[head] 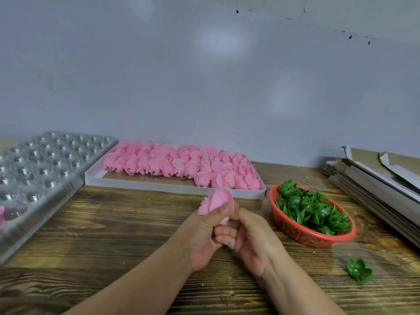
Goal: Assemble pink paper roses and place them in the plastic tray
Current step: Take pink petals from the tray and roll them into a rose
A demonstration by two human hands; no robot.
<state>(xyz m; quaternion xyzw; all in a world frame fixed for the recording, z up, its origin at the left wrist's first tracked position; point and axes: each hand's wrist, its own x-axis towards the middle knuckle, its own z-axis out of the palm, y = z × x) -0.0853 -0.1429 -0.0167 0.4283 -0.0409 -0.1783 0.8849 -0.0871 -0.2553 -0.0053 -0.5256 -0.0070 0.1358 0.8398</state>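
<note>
Petals of a soft pink paper rose (pixel 218 201) bunch above the grainy wooden table (pixel 113 235), pinched by left hand (pixel 204 233) and right hand (pixel 252 237); ribbed clear plastic tray (pixel 41 164) sits far left.

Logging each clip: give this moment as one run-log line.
stage: assembling | left hand: grips pink rose | right hand: at rose base | plastic tray: left | green calyxes: red basket, right

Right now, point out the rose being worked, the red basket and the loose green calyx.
pink paper rose (pixel 218 200), head view, on its upper petals.
red basket (pixel 302 235), head view, on its near rim.
loose green calyx (pixel 359 272), head view, on its centre.
</note>
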